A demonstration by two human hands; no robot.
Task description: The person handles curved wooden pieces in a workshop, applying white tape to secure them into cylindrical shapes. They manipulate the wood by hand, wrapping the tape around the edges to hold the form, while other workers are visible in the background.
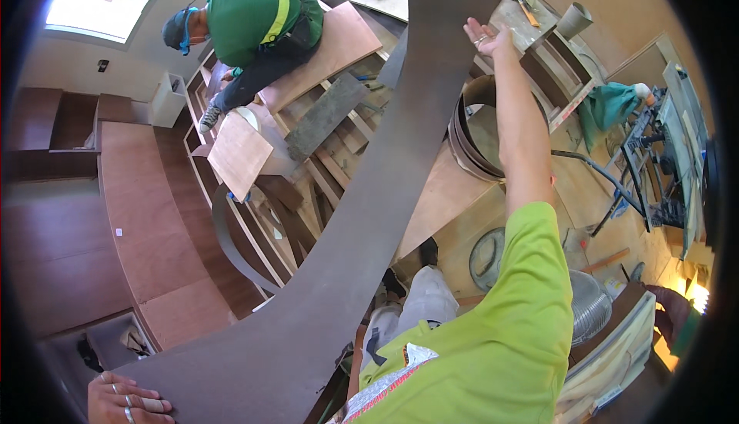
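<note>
A long, flexible grey-brown laminate strip [362, 201] sweeps in a curve from the lower left up to the top edge of the view. At its lower left end my left hand [127, 401], with rings on its fingers, grips the strip; the fingers lie over its face and the thumb is hidden. My right arm stretches far forward. Its hand [490, 37] is open beside the strip's right edge, palm turned up and fingers spread, overlapping the strip; whether they touch cannot be made out.
A co-worker in a green shirt [254, 16] crouches on a wooden frame [331, 181] at the far left. Rolled brown strips [462, 143] stand beside my right forearm. A hammer [528, 12] lies on a bench beyond. To the right are a folding metal stand [635, 170] and a silver duct [589, 308].
</note>
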